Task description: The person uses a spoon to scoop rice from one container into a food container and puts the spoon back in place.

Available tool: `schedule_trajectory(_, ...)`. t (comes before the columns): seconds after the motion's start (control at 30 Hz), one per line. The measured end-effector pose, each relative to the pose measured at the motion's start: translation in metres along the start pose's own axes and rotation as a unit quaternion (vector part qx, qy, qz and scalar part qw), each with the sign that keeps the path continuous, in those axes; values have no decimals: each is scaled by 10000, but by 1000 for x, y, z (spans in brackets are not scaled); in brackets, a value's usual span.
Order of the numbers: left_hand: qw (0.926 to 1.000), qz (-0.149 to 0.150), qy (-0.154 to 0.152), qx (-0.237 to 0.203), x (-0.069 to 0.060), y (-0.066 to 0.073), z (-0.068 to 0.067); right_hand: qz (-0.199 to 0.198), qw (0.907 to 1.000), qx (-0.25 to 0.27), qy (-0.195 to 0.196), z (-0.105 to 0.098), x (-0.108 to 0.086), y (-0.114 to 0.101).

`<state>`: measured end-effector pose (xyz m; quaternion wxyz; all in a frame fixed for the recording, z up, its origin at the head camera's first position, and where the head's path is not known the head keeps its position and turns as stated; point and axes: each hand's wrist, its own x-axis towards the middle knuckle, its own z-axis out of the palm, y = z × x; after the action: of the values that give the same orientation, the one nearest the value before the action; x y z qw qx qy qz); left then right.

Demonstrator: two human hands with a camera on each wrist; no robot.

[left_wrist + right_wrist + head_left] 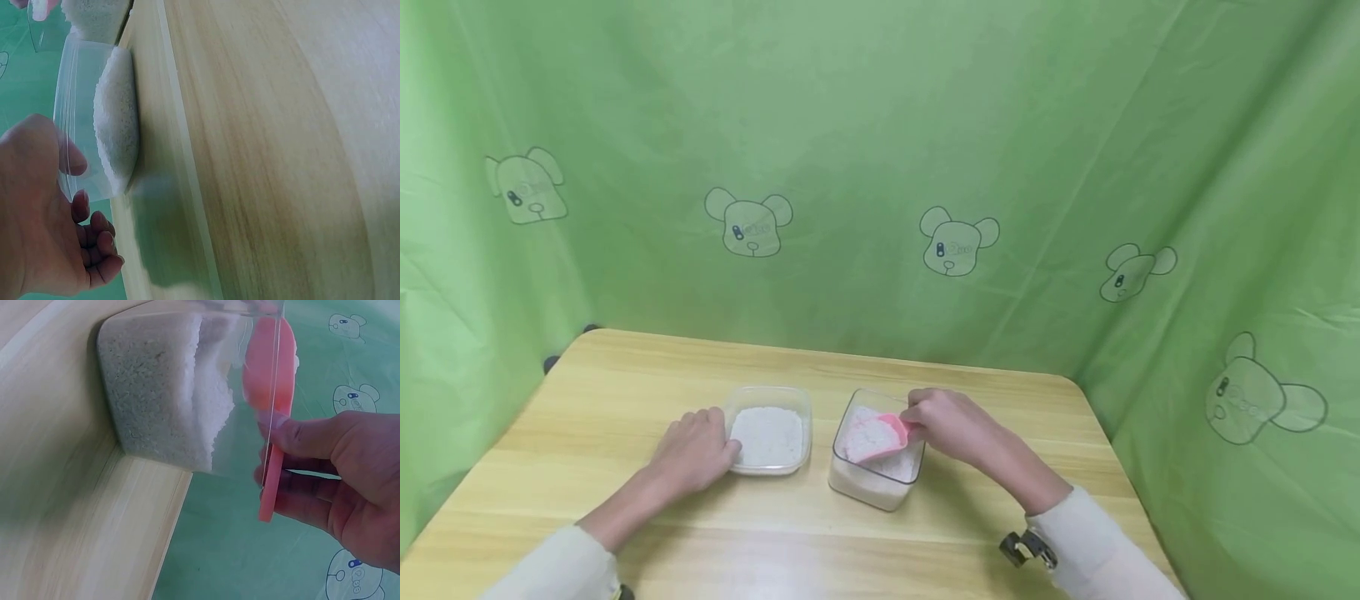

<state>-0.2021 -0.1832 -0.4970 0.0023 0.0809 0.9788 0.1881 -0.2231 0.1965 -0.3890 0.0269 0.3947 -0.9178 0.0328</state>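
Pale sleeves (1093, 542) nearest; right hand (943, 421) clamped on pink scoop (269, 369) in clear bin (876, 487), toward far edge of surface (760, 542); left hand (696, 450) curled round tub (771, 397). Rim bump could spill heaped rice (868, 437).

Worktop (760, 533): pale yellowish wood grain, rounded far corners, a bright sheen toward the near side.
Low clear container (771, 397): on the worktop, at left.
Taller clear container (859, 483): upright on the worktop, at right, near the low one, not touching.
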Motion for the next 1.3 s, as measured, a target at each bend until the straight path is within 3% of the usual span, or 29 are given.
schedule_trajectory(0.67, 10000, 51, 13, 3, -2, 1, -4, 12, 9989, 457, -91, -23, 1, 17)
schedule_trajectory(1.3, 10000, 44, 28, 77, 0, 0, -1, -15, 9976, 669, -164, -40, 46, 5)
